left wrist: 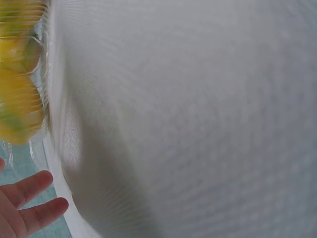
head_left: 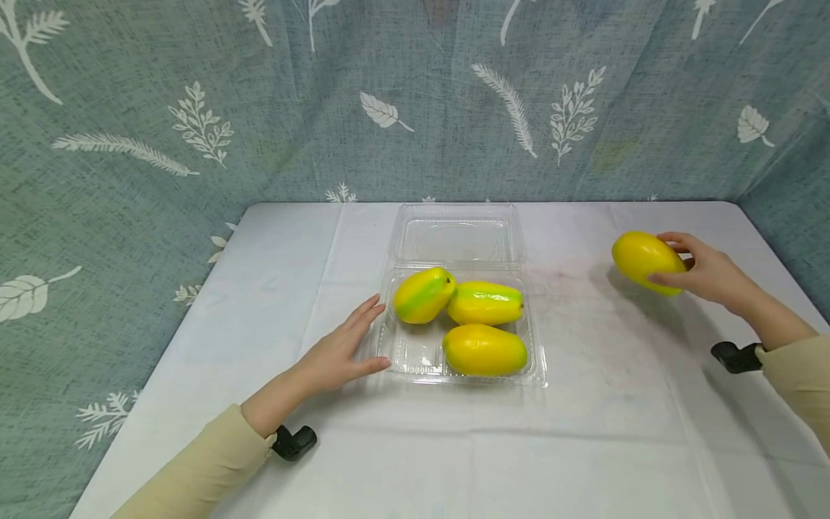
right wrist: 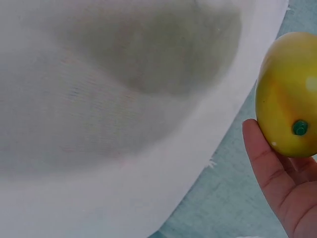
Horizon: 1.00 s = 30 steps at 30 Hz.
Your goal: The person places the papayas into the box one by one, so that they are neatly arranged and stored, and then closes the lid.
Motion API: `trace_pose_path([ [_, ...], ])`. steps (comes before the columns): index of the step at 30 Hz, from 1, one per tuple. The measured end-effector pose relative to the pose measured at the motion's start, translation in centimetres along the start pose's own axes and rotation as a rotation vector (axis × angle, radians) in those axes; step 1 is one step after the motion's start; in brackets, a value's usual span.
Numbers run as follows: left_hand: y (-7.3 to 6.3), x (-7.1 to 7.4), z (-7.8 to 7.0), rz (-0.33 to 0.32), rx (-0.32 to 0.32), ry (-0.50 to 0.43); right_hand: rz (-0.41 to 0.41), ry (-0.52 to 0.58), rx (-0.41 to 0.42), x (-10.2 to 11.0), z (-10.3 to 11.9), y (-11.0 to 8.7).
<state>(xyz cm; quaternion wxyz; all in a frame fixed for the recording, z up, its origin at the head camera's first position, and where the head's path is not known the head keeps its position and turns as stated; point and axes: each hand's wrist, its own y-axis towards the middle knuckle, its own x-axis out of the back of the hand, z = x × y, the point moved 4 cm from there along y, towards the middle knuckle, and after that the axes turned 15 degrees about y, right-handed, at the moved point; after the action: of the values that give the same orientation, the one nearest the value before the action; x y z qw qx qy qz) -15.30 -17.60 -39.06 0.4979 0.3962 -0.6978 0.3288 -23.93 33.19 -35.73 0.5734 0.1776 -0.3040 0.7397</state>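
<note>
My right hand [head_left: 710,274] grips a yellow papaya [head_left: 645,259] between thumb and fingers, above the right side of the table, its shadow on the cloth. The right wrist view shows the papaya's green stem end [right wrist: 299,127] and my thumb along its side. Three more yellow-green papayas [head_left: 485,350] lie in the base of a clear plastic clamshell box [head_left: 415,353], two at the back and one at the front right. Beside the box's left edge, my left hand [head_left: 340,353] has its fingers spread, thumb tip at the front left of the rim.
The box's clear lid [head_left: 457,241] lies folded back, flat toward the far edge. A white cloth [head_left: 583,432] covers the table. Behind it hangs a blue-green curtain [head_left: 415,108] with white leaf prints. A black camera mount [head_left: 295,442] sits at my left wrist, another [head_left: 735,357] at my right.
</note>
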Motion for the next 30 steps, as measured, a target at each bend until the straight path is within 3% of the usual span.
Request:
trace_pose_path([
  [19, 0.0, 0.0, 0.1, -0.005, 0.001, 0.013, 0.019, -0.012, 0.047, -0.1, 2.6, -0.1],
  [30, 0.0, -0.1, 0.1, 0.003, 0.008, 0.018, 0.003, -0.079, 0.143, -0.5, 5.3, -0.6],
])
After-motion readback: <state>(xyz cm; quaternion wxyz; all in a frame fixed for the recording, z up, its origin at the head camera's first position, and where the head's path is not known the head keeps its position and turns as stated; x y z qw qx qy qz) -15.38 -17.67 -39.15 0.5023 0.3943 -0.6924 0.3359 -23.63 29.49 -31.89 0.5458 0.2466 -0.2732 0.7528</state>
